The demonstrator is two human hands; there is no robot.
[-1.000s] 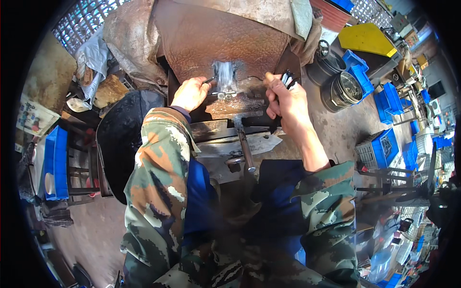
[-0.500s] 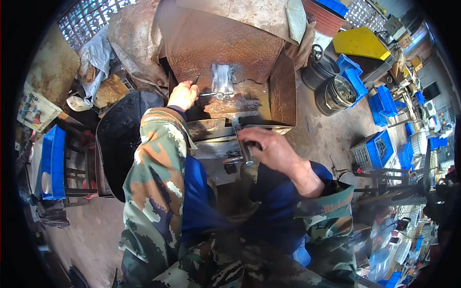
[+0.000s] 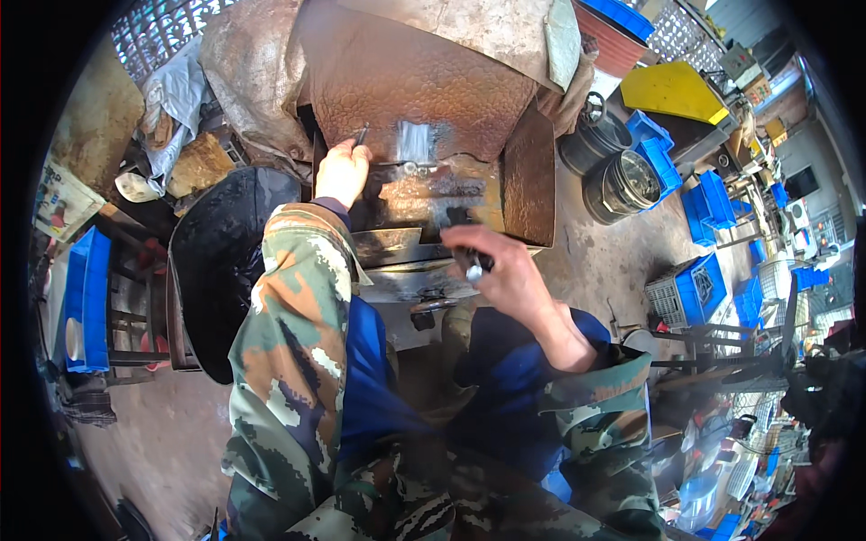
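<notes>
My left hand (image 3: 343, 173) is closed at the left side of an open rusty metal box (image 3: 529, 180). A thin dark rod (image 3: 362, 135) sticks up from its fingers. Beside that hand, a thin metal piece with a small round part (image 3: 411, 169) lies across the box, below a bright wet-looking patch (image 3: 415, 142). My right hand (image 3: 505, 270) is curled around a bar-like metal tool at the box's near edge. Only the tool's shiny round end (image 3: 474, 272) shows clearly; the fingers hide most of the rest. A dark shape (image 3: 458, 216) lies just beyond those fingers.
A brown textured sheet (image 3: 415, 81) hangs over the box's back. At left stands a large black tub (image 3: 225, 270). Dark buckets (image 3: 622, 187) and blue crates (image 3: 699, 290) occupy the floor at right. A metal fitting (image 3: 433, 308) juts out below the box's front.
My right hand has closed around the metal tool, and the tool's shiny end has risen from low in front of the box. My left hand stays at the box's left side.
</notes>
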